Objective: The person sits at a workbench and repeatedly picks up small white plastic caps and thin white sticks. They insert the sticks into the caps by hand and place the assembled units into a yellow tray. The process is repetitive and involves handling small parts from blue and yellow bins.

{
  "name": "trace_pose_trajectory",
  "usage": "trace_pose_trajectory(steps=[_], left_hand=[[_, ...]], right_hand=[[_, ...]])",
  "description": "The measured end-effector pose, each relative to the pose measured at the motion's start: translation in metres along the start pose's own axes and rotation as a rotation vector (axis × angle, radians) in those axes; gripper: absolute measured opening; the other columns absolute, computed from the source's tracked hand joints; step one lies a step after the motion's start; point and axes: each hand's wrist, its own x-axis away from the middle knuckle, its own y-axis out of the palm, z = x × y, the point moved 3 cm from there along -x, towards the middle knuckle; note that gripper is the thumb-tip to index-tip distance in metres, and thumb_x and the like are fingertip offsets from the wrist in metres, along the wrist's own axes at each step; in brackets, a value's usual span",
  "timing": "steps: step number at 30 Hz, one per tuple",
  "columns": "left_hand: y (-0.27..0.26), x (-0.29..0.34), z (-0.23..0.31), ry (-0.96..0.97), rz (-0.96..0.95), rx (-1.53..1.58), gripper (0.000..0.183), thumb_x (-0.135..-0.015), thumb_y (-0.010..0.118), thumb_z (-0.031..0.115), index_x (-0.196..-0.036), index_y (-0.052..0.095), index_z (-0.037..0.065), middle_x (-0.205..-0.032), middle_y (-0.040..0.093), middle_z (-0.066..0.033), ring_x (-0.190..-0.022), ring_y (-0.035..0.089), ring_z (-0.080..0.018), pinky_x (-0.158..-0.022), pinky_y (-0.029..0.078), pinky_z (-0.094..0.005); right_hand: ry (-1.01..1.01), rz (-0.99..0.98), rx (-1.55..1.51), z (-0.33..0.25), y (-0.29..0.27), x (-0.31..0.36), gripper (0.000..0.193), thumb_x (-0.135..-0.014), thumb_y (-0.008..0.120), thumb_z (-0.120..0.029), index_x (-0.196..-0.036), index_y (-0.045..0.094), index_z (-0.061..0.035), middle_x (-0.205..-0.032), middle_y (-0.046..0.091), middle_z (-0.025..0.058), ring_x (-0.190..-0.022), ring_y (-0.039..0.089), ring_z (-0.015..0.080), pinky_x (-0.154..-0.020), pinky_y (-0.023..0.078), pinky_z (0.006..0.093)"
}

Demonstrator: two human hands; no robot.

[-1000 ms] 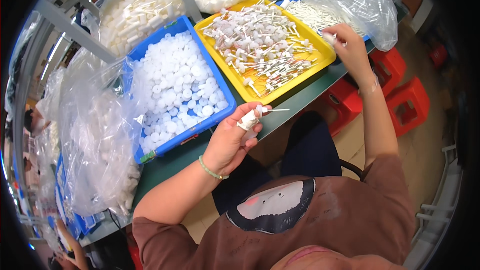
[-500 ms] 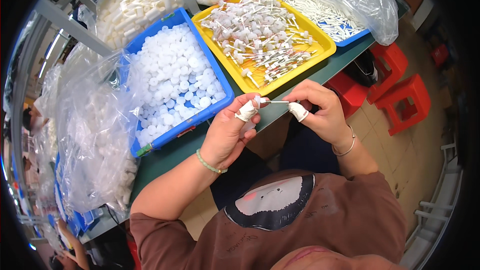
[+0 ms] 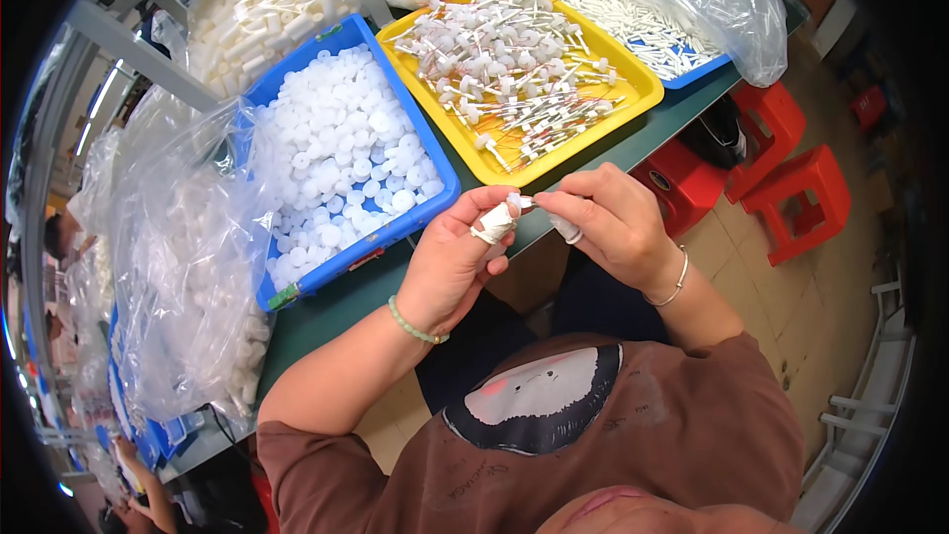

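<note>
My left hand (image 3: 445,262) pinches a small white plastic piece (image 3: 517,201) between thumb and index finger, its thumb wrapped in white tape. Close against it on the right, my right hand (image 3: 623,225) is closed on the thin rod that joins this piece; the fingers hide most of the rod. White tape covers the right thumb too. Just beyond both hands is a yellow tray (image 3: 647,104) of white pieces on thin stems with reddish wires (image 3: 499,49). To its left, a blue tray (image 3: 450,173) holds translucent white round caps (image 3: 346,143).
At the far right, another blue tray (image 3: 697,77) holds white sticks (image 3: 643,25). Clear plastic bags (image 3: 178,267) of white parts line the left and back of the green table (image 3: 306,336). Red stools (image 3: 806,193) stand to the right. Another person's arm (image 3: 143,480) shows at lower left.
My right hand has slid left along the rod, toward the white piece, so less of the rod shows. My left hand has barely moved.
</note>
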Motion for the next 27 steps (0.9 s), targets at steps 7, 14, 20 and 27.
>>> trace_pose_trajectory(steps=[7, 14, 20, 27], left_hand=[[0.0, -0.001, -0.002, 0.014, -0.019, 0.025, 0.026, -0.091, 0.061, 0.015, -0.116, 0.057, 0.008, -0.106, 0.06, -0.0002, -0.075, 0.046, -0.004, -0.052, 0.035, -0.0156], [-0.001, 0.0, 0.003, -0.042, -0.017, 0.029, 0.036, -0.094, 0.056, 0.016, -0.128, 0.051, 0.007, -0.11, 0.059, -0.0004, -0.076, 0.047, -0.0043, -0.053, 0.037, -0.0152], [-0.008, -0.004, -0.002, -0.206, -0.159, 0.291, 0.038, -0.096, 0.05, 0.016, -0.13, 0.046, 0.0, -0.122, 0.053, -0.0114, -0.105, 0.056, -0.0169, -0.078, 0.053, -0.022], [-0.008, -0.005, -0.001, -0.18, -0.208, 0.354, 0.033, -0.092, 0.045, 0.006, -0.123, 0.048, -0.006, -0.124, 0.051, -0.0176, -0.118, 0.052, -0.0281, -0.091, 0.053, -0.0275]], right_hand=[[0.499, 0.077, -0.56, 0.005, 0.019, 0.01, 0.026, -0.073, 0.068, 0.002, -0.097, 0.065, -0.005, -0.087, 0.063, 0.0096, -0.075, 0.061, 0.0253, -0.065, 0.05, 0.03], [0.074, 0.163, -0.163, 0.003, 0.012, -0.007, 0.023, -0.072, 0.07, 0.002, -0.092, 0.065, -0.0076, -0.082, 0.064, 0.006, -0.069, 0.059, 0.0198, -0.059, 0.047, 0.0288], [0.27, 0.266, -0.021, 0.088, -0.002, -0.093, 0.015, -0.08, 0.064, -0.006, -0.095, 0.066, -0.0046, -0.079, 0.062, 0.0076, -0.065, 0.057, 0.0158, -0.061, 0.046, 0.0272], [0.262, -0.244, -0.027, 0.099, 0.0, -0.096, 0.015, -0.078, 0.061, -0.004, -0.091, 0.067, -0.0041, -0.083, 0.065, 0.0099, -0.073, 0.06, 0.0236, -0.07, 0.049, 0.0322]])
